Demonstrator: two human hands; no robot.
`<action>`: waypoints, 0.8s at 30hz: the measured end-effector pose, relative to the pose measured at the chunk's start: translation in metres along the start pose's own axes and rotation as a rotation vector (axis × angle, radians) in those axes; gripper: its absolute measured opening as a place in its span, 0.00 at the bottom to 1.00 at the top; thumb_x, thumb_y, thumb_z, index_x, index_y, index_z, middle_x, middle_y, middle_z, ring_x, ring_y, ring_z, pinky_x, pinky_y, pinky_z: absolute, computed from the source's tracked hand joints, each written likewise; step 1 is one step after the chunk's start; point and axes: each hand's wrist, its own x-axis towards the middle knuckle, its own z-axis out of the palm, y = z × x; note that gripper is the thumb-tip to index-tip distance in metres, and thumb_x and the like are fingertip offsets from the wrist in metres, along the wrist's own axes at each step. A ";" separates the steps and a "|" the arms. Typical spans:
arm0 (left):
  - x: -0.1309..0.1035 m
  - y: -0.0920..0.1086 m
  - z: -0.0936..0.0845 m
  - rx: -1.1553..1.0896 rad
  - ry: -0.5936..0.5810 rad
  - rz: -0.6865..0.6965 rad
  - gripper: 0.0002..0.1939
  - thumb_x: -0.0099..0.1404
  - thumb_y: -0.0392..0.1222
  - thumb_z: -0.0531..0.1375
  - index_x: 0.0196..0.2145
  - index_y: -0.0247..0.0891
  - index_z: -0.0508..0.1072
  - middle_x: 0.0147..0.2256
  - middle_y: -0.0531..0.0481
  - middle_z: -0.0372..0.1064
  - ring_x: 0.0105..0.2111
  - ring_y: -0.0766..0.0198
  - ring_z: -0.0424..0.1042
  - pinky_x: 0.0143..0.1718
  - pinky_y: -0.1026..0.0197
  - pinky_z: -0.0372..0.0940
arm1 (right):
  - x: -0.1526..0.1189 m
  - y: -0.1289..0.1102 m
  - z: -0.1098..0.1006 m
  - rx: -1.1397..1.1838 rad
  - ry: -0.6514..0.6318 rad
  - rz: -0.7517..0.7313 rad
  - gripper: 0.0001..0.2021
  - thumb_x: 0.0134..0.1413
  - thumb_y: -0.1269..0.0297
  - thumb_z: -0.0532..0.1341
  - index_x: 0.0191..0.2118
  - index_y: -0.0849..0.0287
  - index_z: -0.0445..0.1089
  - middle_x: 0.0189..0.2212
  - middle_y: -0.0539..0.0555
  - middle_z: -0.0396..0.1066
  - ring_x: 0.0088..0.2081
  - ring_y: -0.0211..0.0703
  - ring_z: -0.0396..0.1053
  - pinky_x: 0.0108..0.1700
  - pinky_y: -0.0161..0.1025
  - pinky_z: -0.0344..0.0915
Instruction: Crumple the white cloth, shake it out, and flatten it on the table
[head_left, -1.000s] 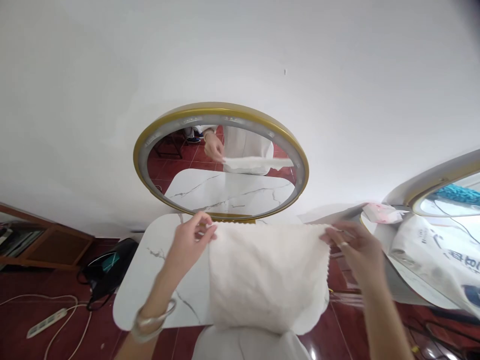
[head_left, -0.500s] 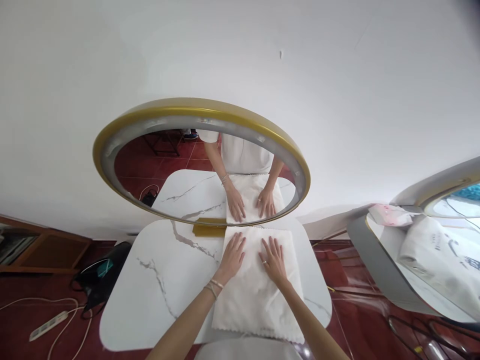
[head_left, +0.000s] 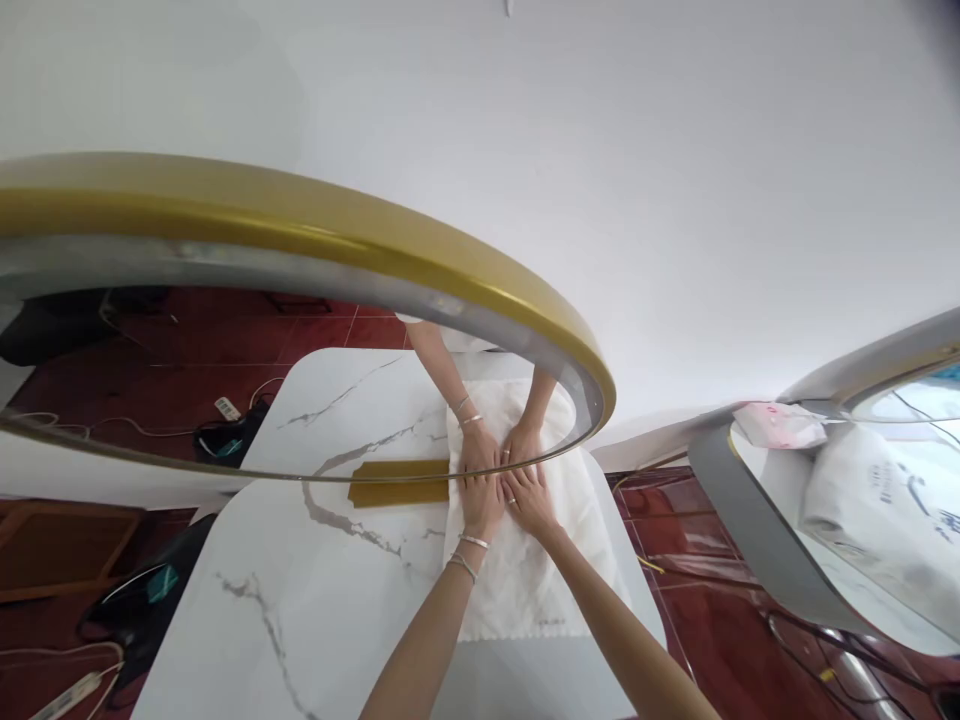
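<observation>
A white cloth (head_left: 525,605) with a scalloped edge lies spread on a marbled white table (head_left: 337,600). My left hand (head_left: 481,503) rests flat on its far part, with bracelets at the wrist. Right beside it my right hand (head_left: 529,500), a ring on one finger, also lies palm down on the cloth. The two hands are close together, the fingers stretched out; some left fingertips are hidden by the mirror's lower rim. Neither hand grips anything that I can see.
A large gold-rimmed mirror (head_left: 480,265) leans over the table's far side and reflects both hands. Its gold-coloured base (head_left: 397,492) is left of the cloth. At right, a second table (head_left: 712,490) holds a tissue pack (head_left: 780,425) and white fabric (head_left: 870,490). A black bag (head_left: 142,600) is on the left.
Both hands have moved inward, from apart to side by side on the cloth. The cloth's near edge now lies farther from me. The view has shifted closer to the mirror.
</observation>
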 end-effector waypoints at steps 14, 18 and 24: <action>0.057 0.038 0.031 -0.103 -0.239 0.280 0.23 0.70 0.47 0.45 0.49 0.32 0.72 0.45 0.38 0.73 0.47 0.51 0.70 0.52 0.49 0.59 | 0.006 0.104 -0.020 -0.102 0.130 0.433 0.26 0.62 0.47 0.48 0.60 0.55 0.61 0.53 0.61 0.66 0.54 0.56 0.62 0.57 0.55 0.54; 0.046 0.044 0.020 -0.131 -0.247 0.390 0.26 0.69 0.50 0.49 0.61 0.40 0.60 0.58 0.42 0.63 0.57 0.52 0.62 0.57 0.50 0.56 | -0.019 0.105 -0.026 -0.129 0.114 0.426 0.26 0.65 0.51 0.46 0.64 0.55 0.56 0.62 0.60 0.57 0.61 0.54 0.54 0.59 0.50 0.53; -0.038 0.040 -0.002 -0.050 -0.098 0.418 0.30 0.68 0.52 0.50 0.65 0.47 0.51 0.67 0.46 0.45 0.66 0.48 0.43 0.64 0.37 0.36 | -0.112 0.065 -0.029 -0.169 0.100 0.283 0.28 0.66 0.56 0.45 0.69 0.51 0.42 0.68 0.55 0.42 0.68 0.53 0.39 0.64 0.57 0.42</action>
